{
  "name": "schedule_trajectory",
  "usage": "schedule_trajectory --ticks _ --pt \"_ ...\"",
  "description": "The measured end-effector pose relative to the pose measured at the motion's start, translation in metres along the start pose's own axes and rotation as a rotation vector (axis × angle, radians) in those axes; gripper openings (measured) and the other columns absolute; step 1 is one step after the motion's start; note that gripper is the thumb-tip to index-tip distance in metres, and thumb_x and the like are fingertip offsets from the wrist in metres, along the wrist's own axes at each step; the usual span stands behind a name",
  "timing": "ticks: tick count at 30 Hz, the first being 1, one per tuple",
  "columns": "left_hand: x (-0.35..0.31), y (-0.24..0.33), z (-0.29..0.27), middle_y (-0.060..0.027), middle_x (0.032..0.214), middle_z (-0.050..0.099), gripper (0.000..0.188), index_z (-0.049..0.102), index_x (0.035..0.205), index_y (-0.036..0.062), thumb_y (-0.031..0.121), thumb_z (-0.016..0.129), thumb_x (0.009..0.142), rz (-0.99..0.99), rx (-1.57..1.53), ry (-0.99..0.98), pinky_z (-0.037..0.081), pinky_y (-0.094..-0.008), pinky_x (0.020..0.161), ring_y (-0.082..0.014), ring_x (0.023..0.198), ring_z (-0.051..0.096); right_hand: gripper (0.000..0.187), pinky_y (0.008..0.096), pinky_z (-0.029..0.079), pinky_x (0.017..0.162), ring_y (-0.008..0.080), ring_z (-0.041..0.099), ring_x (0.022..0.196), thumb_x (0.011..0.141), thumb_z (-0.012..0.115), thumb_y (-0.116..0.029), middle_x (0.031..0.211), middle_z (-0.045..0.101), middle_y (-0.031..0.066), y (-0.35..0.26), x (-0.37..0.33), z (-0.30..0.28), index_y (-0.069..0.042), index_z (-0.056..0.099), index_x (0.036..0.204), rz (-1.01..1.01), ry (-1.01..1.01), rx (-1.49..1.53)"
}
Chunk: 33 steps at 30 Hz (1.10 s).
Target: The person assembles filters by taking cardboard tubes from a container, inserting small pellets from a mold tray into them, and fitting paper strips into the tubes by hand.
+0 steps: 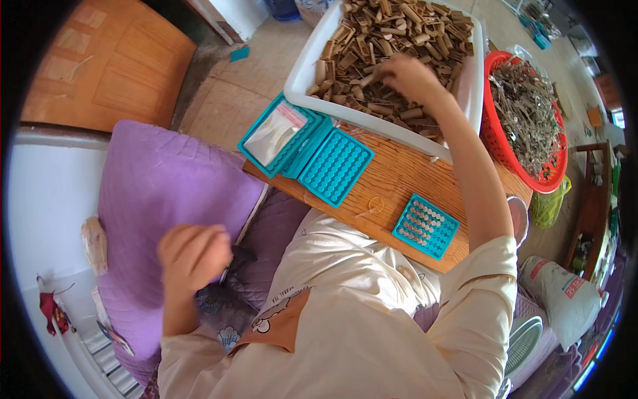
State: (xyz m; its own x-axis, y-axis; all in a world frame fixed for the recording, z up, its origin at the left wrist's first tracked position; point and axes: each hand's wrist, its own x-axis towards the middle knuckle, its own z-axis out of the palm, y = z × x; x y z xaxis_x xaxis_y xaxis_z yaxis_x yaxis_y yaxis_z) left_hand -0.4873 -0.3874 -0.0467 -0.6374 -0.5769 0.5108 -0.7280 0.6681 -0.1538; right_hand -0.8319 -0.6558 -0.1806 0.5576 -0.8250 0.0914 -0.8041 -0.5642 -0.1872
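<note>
The right hand's grip (409, 76) is down among small brown half-tube pieces, apparently card or wood (392, 43), its fingers bent; whether they pinch one I cannot tell. These pieces lie heaped in a large white plastic tub (301, 74) at the worktop's far side. Each should be light, fairly stiff and dry rather than slippery, perhaps apt to crush or split along its thin edge; a thumb-and-finger hold across the curved sides would suit. The blurred left hand (193, 256) is raised over the purple quilted cover (179, 173), fingers curled, contents hidden. Farther out, silvery round discs (417, 223) sit in a turquoise celled tray (435, 249), too small to make out fully. The tub's far edge is cut off.
</note>
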Motion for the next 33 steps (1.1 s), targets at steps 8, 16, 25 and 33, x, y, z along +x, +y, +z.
schedule_trajectory --ticks 8,16,25,33 --pt "0.087 0.094 0.133 -0.0155 0.13 0.033 0.066 0.021 0.13 -0.0024 0.042 0.041 0.086 -0.783 -1.629 0.254 0.033 -0.0349 0.094 -0.0233 0.117 0.037 0.016 0.0213 0.044 0.058 0.0051 0.051 0.067 0.075 0.064 -0.01 0.067 0.055 0.003 -0.144 -0.125 -0.07 -0.003 0.053 0.083 0.241 0.295 1.404" --pt "0.083 0.123 0.162 -0.0092 0.098 0.053 0.034 0.042 0.109 0.0009 0.029 0.036 0.091 -0.906 -1.852 0.075 0.042 -0.0263 0.079 -0.0131 0.084 0.052 0.012 0.0257 0.044 0.05 0.0137 0.057 0.056 0.08 0.057 -0.012 0.064 0.058 0.0088 -0.131 -0.197 -0.016 -0.002 0.049 0.08 0.807 0.532 0.827" --pt "0.079 0.129 0.157 -0.0102 0.097 0.053 0.031 0.037 0.117 0.0042 0.021 0.039 0.091 -0.781 -1.938 -0.05 0.043 -0.0265 0.076 -0.013 0.078 0.054 0.019 0.0335 0.046 0.065 0.0281 0.058 0.07 0.084 0.045 -0.018 0.068 0.055 0.0193 -0.017 -0.204 0.041 -0.002 0.053 0.091 1.104 0.371 0.133" --pt "0.073 0.108 0.15 -0.0047 0.073 0.044 0.035 0.04 0.104 0.001 0.029 0.04 0.082 -0.629 -1.993 -0.018 0.034 -0.0239 0.058 -0.0097 0.058 0.035 0.039 0.0199 0.043 0.053 0.0084 0.051 0.061 0.075 0.051 0.009 0.091 0.056 0.0091 -0.101 -0.196 -0.028 -0.004 0.039 0.109 0.729 1.33 1.059"
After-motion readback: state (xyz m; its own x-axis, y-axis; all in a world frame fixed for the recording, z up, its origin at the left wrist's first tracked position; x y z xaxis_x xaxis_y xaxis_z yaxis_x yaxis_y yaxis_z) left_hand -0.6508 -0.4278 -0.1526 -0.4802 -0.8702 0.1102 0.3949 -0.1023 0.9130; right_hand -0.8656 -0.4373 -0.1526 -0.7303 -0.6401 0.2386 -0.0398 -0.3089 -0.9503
